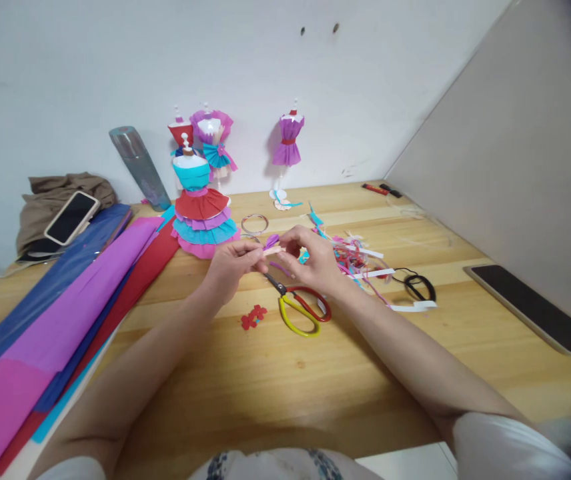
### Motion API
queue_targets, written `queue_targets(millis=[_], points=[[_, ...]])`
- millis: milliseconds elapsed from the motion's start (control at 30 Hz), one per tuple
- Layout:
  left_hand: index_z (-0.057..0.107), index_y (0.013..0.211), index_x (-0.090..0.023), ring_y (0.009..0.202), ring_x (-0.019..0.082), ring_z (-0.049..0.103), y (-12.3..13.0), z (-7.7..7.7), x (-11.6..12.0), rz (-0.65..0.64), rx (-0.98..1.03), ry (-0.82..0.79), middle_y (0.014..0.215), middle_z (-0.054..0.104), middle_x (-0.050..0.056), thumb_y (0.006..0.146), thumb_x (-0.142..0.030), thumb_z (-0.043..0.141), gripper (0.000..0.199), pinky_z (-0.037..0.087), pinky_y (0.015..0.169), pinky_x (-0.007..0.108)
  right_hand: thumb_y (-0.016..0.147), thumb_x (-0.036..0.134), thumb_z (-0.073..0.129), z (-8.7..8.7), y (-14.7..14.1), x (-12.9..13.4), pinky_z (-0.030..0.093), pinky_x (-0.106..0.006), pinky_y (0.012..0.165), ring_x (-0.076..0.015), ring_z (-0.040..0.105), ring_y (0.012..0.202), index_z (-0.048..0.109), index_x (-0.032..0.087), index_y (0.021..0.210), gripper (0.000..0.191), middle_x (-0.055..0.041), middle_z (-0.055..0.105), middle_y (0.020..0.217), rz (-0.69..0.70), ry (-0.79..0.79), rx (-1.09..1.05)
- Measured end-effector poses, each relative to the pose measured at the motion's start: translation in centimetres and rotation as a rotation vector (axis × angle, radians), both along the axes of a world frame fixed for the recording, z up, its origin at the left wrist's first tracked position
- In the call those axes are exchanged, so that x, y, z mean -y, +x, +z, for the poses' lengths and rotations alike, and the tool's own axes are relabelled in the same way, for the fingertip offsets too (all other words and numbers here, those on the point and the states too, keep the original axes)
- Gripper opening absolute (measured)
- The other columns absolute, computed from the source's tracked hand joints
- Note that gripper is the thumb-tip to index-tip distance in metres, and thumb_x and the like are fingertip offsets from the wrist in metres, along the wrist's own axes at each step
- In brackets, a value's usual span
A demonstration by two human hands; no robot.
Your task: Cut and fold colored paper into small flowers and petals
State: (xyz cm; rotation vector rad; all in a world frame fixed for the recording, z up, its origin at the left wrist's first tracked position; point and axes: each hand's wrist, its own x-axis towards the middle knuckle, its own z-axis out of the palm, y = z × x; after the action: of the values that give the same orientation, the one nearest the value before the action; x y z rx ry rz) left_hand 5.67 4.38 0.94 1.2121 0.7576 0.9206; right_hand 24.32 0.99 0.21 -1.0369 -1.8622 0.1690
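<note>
Between the fingertips of my left hand (235, 265) and my right hand (311, 259) is a small pale strip (272, 251), pinched at both ends. A purple piece (271, 241), bow-like in shape, shows just above the strip; the fingers partly cover it. Both hands are raised over the middle of the table. Below them lie scissors (299, 308) with one red and one yellow handle, their blades partly under the hands. Red paper flower shapes (254, 317) rest to the left of the scissors. Left of my hands stands a mini dress form in a tiered paper dress (203, 223).
Coloured paper sheets (80, 293) cover the table's left side. A bottle (140, 167) and several dressed forms, one in purple (289, 141), stand by the wall. Paper scraps (355, 257), a black cord (419, 287) and a dark phone-like slab (535, 308) lie to the right.
</note>
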Motion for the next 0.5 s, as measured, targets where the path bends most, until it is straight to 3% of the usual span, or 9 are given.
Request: queue_targets(millis=[133,200,333,500], points=[[0.071,0.078,-0.016,0.056,0.012,0.062,-0.16,-0.21,-0.24,-0.011,-0.014,0.041,0.057,0.066,-0.001,0.069,-0.035,0.077,0.021,0.052,0.067,0.028,0.086,0.036,0.068,-0.41,0.22,-0.44,0.05,-0.03,0.062,-0.0169,0.062,0.08,0.047,0.024,0.135,0.054,-0.0138,0.059,0.128,0.096,0.013,0.018],[0.071,0.074,-0.016,0.056,0.012,0.061,-0.18,-0.18,-0.22,-0.019,-0.031,0.076,0.056,0.065,-0.001,0.07,-0.034,0.077,0.02,0.052,0.067,0.028,0.086,0.035,0.069,-0.5,0.18,-0.6,0.052,-0.032,0.065,-0.0216,0.063,0.093,0.044,0.025,0.14,0.061,-0.0156,0.055,0.135,0.137,0.025,0.077],[0.071,0.073,-0.015,0.056,0.013,0.062,-0.08,0.11,0.14,-0.019,-0.061,0.114,0.055,0.066,-0.001,0.069,-0.033,0.077,0.018,0.053,0.068,0.029,0.089,0.026,0.064,-0.3,-0.2,-0.51,0.052,-0.035,0.073,-0.0237,0.061,0.1,0.052,0.023,0.126,0.038,-0.0116,0.063,0.115,0.164,0.051,0.129],[0.073,0.076,-0.017,0.058,0.015,0.065,0.09,0.23,0.55,0.013,-0.094,0.147,0.055,0.068,-0.001,0.067,-0.031,0.078,0.017,0.053,0.068,0.029,0.089,0.022,0.061,0.17,-0.5,-0.09,0.046,-0.031,0.069,-0.0181,0.059,0.079,0.058,0.02,0.094,0.006,-0.0046,0.063,0.086,0.108,0.069,0.134]])
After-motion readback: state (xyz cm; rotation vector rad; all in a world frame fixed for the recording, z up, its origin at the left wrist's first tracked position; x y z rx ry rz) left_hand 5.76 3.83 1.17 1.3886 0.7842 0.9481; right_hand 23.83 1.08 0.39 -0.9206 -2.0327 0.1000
